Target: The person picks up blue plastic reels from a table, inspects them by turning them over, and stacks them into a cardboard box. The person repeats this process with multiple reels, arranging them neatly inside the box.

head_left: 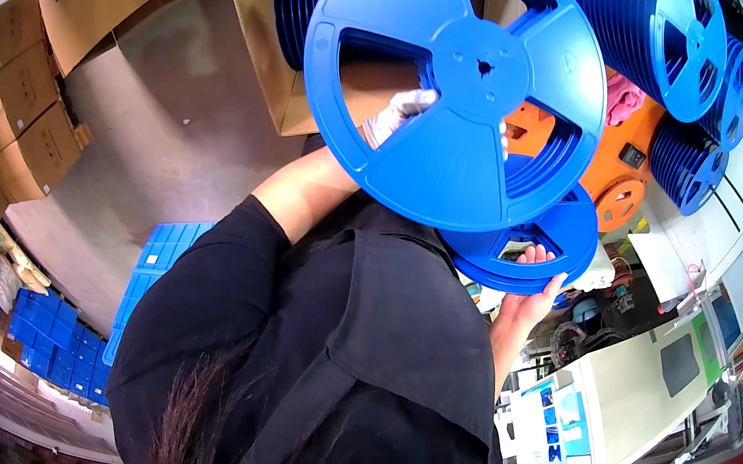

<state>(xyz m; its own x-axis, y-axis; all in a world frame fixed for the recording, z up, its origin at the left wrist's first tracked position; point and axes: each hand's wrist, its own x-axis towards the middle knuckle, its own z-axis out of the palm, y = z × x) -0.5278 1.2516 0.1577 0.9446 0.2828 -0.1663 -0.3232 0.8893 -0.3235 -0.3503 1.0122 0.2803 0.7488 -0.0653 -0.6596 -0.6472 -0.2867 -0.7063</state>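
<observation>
A large stack of blue plastic reels (466, 165) fills the upper middle, its front disc facing me. My left hand (397, 114), in a white glove, reaches into the front reel's left opening and grips it at a spoke; part of the fingers is hidden behind the disc. Below and to the right, a second, smaller group of blue reels (522, 277) sits tilted, partly covered by the front stack. My right hand (536, 288) holds this group at its lower edge, with fingertips showing in an opening and thumb along the rim.
An open cardboard box (259, 55) with blue reels inside stands beyond my left hand. More blue reel stacks (692, 49) rest at the upper right by an orange surface (610, 156). Stacked cartons (20, 97) line the left; a white machine (643, 394) stands right.
</observation>
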